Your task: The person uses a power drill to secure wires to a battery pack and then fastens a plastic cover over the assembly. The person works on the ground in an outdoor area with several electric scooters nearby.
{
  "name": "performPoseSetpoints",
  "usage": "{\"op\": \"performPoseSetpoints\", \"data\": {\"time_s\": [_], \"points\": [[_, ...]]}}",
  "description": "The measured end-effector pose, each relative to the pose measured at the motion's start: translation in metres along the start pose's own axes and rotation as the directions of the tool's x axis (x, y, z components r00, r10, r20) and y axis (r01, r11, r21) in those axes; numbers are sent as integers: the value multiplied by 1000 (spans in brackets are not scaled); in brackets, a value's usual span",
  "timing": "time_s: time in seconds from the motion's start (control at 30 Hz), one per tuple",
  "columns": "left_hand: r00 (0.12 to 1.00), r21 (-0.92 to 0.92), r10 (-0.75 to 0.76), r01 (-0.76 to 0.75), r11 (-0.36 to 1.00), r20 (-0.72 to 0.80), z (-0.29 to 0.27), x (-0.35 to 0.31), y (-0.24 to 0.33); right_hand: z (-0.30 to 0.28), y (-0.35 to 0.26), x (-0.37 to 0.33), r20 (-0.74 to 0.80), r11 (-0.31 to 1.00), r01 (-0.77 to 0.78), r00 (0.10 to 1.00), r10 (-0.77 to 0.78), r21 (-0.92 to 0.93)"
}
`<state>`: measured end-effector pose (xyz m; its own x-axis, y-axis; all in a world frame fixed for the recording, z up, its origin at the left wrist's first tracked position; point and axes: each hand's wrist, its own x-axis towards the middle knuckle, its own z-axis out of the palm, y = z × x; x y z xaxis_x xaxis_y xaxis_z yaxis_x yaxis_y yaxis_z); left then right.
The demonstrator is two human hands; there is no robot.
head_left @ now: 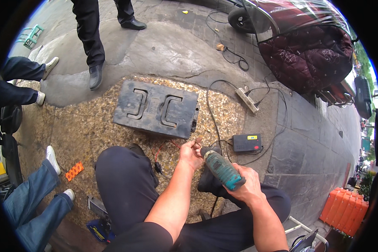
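Observation:
My right hand (248, 184) is wrapped round a teal and black cordless drill (223, 169), its nose pointing up and left. Right by the drill's front end, my left hand (190, 155) has its fingers pinched together. Whatever lies between them is too small to make out. Beyond both hands sits a large black battery case (155, 110) with two moulded handles on top. A thin red wire (159, 152) runs from near my left hand to a small black connector (158, 167). To the right of the drill lies a black charger box (246, 143) with cables attached.
A white power strip (247, 101) with plugged-in cables lies beyond the charger. Several people stand or sit around, with a black shoe (96, 76) near the case. A covered vehicle (306, 56) stands far right. An orange perforated piece (74, 171) lies left; orange barriers (344, 211) stand right.

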<state>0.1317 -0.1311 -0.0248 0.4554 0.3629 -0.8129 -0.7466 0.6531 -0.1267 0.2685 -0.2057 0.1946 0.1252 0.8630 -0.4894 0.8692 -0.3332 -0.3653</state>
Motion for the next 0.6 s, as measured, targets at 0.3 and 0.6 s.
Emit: {"op": "performPoseSetpoints", "data": {"time_s": [0.3,0.6], "points": [[996,-76,65,-60,995,66,-12,24,4,3,2,19,31,999,31,999,-31,18],[999,-85,26,-22,996,45,-7,18,6,0,-6,24,51,999,-28,998,27,16]]}}
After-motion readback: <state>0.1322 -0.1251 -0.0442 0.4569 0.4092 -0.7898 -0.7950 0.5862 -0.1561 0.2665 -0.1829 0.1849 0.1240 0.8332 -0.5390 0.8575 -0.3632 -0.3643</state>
